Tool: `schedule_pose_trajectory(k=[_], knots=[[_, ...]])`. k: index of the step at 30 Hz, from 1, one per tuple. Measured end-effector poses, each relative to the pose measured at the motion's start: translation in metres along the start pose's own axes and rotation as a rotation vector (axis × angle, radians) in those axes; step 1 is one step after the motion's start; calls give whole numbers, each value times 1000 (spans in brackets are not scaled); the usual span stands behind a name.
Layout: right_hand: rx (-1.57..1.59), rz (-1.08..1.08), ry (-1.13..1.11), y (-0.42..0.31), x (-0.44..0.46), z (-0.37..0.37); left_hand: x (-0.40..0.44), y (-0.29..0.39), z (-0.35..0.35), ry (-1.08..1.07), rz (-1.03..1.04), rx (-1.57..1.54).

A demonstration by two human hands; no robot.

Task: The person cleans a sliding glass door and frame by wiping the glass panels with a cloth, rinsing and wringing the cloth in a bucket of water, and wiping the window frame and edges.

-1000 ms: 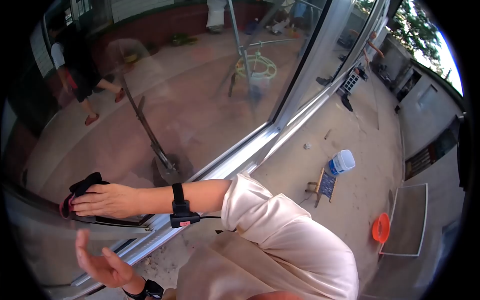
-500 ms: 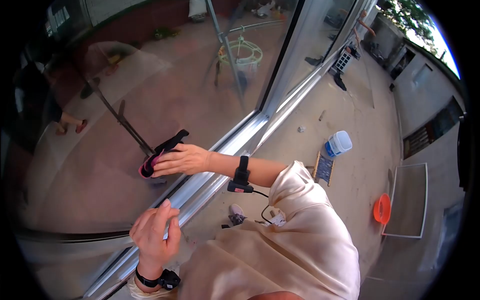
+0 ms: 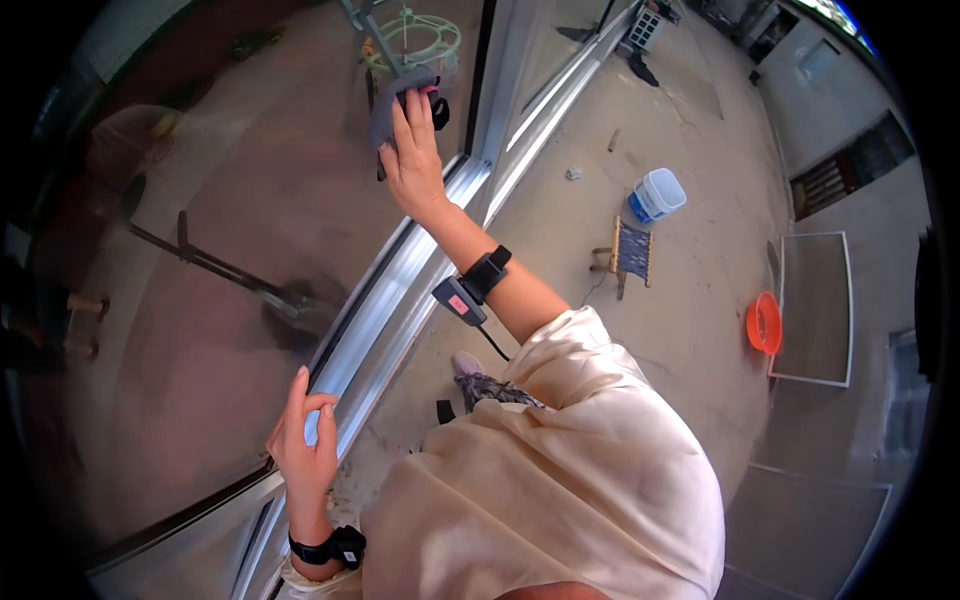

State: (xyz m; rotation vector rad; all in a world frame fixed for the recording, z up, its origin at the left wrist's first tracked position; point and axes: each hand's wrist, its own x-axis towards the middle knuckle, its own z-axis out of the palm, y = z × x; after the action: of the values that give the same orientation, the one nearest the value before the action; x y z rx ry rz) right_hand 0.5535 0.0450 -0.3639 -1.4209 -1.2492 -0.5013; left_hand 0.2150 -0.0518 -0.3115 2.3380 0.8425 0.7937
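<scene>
My right hand [image 3: 414, 160] reaches up along the window and presses a dark grey cloth [image 3: 388, 112] against the glass pane [image 3: 200, 350]. Pink and black parts show at the cloth's right edge, beside my fingertips. Lower down, my left hand [image 3: 303, 440] is near the silver window frame [image 3: 365, 325]. Nothing is in it; the index finger points up and the thumb stands apart. Whether that hand touches the frame or glass I cannot tell.
On the concrete ground to the right are a white-and-blue bucket [image 3: 658, 195], a small woven stool [image 3: 632, 250] and a red basin [image 3: 764, 323]. A framed screen [image 3: 815, 310] leans on the wall. The glass reflects a round green hanger [image 3: 425, 45].
My right hand has slid the cloth up and to the right across the glass, near the frame's upright. My left hand has moved slightly, its index finger straighter. The view has shifted.
</scene>
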Motion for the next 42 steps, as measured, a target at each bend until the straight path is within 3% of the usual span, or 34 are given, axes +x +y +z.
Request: schedule_pose_trajectory(k=[6,8,10,12,14,16,17,22,23,24,26,27,28,29,30,31,32,33,34,36,38,42], knots=[[296,560,23,48,-37,-6,34,-19,63,-233,-153,-217],[879,1023,-68,51,-46,-33,44,-41,97,-168,-197,-365],[1142,1259,-95,33,-60,-60,49,-62,119,-284,-249,-478],[1314,1416,-167,11,-82,-76,51,-71,138,-264,-617,-805],[1339,1537,-262,-12,-101,-84,45,-85,152,-359,-734,-1207],[1423,1555,-394,-17,-127,-79,40,-84,157,-411,-808,-1561],[1391,1573,-443,-19,-134,-76,40,-81,160,-416,-813,-1560],[1147,1555,-523,-19,-155,-68,38,-64,169,-256,-935,-1290],[853,1431,-500,-17,-161,-63,39,-60,173,-189,-947,-1234],[854,1437,-501,-15,-170,-62,39,-59,176,-189,-953,-1232],[405,1215,-327,-10,-188,-63,39,-56,179,-118,-875,-882],[398,1218,-225,-8,-189,-67,40,-56,181,-118,-878,-883],[399,1216,-229,-7,-190,-70,41,-54,183,-149,-748,-649],[626,1340,-233,-11,-194,-75,42,-53,185,-177,-617,-416],[856,1459,-232,-19,-192,-82,43,-51,187,-179,-619,-416],[985,1591,-243,-31,-181,-89,48,-49,192,-305,-357,-149],[985,1592,-246,-31,-184,-91,54,-45,196,-418,-91,120],[1201,1686,-196,-28,-186,-90,58,-31,201,-392,27,105],[1422,1764,-167,-21,-186,-88,61,-22,199,-526,40,58],[1606,1701,-99,-3,-192,-93,68,-6,197,-417,41,-171],[1373,1857,125,-9,-146,-110,75,0,178,-288,219,-144],[1193,1264,337,23,-71,-104,64,-20,153,-259,31,-215]])
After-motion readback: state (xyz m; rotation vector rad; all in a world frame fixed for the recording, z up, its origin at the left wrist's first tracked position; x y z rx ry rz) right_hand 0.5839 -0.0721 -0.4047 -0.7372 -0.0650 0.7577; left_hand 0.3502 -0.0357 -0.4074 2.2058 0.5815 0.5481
